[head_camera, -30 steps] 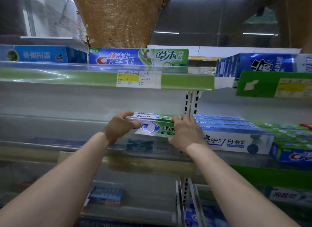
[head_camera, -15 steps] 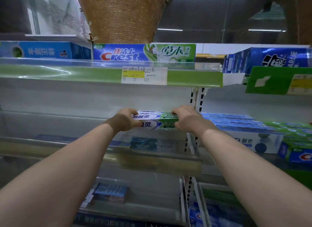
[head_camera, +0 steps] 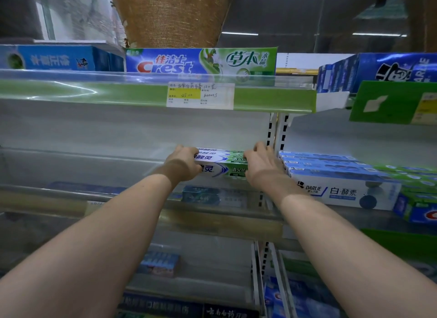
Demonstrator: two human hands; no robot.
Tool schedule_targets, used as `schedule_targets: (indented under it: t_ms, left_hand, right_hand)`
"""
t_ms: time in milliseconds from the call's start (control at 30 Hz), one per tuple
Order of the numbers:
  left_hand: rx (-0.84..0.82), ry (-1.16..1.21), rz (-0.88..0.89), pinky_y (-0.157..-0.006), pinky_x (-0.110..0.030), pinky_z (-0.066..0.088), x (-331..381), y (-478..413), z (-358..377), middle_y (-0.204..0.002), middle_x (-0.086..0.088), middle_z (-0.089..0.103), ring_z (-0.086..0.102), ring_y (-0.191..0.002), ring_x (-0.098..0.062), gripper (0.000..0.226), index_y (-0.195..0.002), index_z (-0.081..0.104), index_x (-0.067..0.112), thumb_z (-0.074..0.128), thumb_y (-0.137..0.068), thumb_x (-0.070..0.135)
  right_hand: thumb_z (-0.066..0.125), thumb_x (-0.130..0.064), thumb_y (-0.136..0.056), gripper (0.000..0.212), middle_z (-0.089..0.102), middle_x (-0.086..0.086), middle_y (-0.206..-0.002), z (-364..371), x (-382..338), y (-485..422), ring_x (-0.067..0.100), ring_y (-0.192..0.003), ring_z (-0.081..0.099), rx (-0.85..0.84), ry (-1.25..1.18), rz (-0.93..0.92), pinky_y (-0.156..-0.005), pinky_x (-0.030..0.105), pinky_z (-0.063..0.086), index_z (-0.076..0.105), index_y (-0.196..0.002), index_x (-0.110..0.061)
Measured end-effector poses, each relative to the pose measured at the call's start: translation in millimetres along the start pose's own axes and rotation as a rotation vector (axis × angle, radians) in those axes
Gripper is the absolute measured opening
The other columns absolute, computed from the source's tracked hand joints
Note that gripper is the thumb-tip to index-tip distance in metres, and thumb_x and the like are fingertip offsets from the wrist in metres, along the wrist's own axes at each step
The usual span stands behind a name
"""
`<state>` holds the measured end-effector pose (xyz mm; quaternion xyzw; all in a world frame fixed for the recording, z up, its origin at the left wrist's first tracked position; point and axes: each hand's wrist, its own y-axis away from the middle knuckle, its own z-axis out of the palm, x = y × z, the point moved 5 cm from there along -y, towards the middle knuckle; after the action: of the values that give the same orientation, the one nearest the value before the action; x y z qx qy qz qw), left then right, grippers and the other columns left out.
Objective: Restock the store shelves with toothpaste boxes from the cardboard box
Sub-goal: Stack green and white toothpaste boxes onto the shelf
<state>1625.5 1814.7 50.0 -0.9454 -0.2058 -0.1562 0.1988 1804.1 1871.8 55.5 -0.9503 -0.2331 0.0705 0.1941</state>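
Note:
A small stack of white-and-green toothpaste boxes (head_camera: 222, 162) lies lengthwise at the back right of the middle shelf (head_camera: 94, 166). My left hand (head_camera: 183, 165) grips the stack's left end and my right hand (head_camera: 262, 165) grips its right end, fingers curled over the top. The cardboard box is out of view.
White Darlie boxes (head_camera: 340, 187) and green and blue boxes (head_camera: 416, 199) fill the bay to the right. A Crest box (head_camera: 201, 61) and blue boxes (head_camera: 59, 58) stand on the upper shelf with its green price strip (head_camera: 118, 92). More boxes (head_camera: 160, 263) lie on lower shelves.
Both hands have pushed the white-and-green boxes deeper into the middle shelf, toward the back wall. My view has shifted slightly left and down.

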Motion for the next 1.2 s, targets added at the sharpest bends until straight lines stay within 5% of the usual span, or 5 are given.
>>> schedule_targets:
  t_ms: [433, 700, 1200]
  left_hand:
    - [0.038, 0.004, -0.123, -0.079, -0.032, 0.044, -5.1, -1.1, -1.1, -0.112, -0.013, 0.061, 0.055, -0.096, -0.029, 0.031, -0.118, 0.056, 0.010, 0.061, -0.088, 0.018]
    - [0.199, -0.401, 0.171, -0.084, -0.034, 0.036, 38.9, 15.5, 9.7, -0.119, -0.007, 0.046, 0.043, -0.113, -0.026, 0.029, -0.119, 0.055, 0.019, 0.053, -0.092, 0.029]
    - [0.203, -0.416, 0.189, -0.078, -0.033, 0.036, 47.4, 22.7, 7.2, -0.119, -0.008, 0.049, 0.046, -0.110, -0.027, 0.033, -0.121, 0.054, 0.015, 0.050, -0.094, 0.035]
  right_hand:
    - [0.054, 0.004, -0.087, 0.040, 0.048, 0.009, -0.123, -9.2, 8.4, 1.0, 0.028, -0.117, 0.042, 0.021, 0.017, -0.044, -0.089, 0.036, 0.042, 0.051, -0.124, -0.012]
    - [0.053, 0.003, -0.087, 0.042, 0.047, 0.010, -0.125, -12.6, 1.8, 1.1, 0.029, -0.120, 0.041, 0.052, 0.093, -0.086, -0.095, 0.040, 0.043, 0.051, -0.126, -0.014]
    - [0.053, -0.005, -0.091, 0.026, 0.055, 0.004, -0.110, -8.7, -11.5, -3.1, 0.025, -0.105, 0.051, 0.110, 0.013, -0.097, -0.077, 0.033, 0.041, 0.063, -0.113, -0.018]
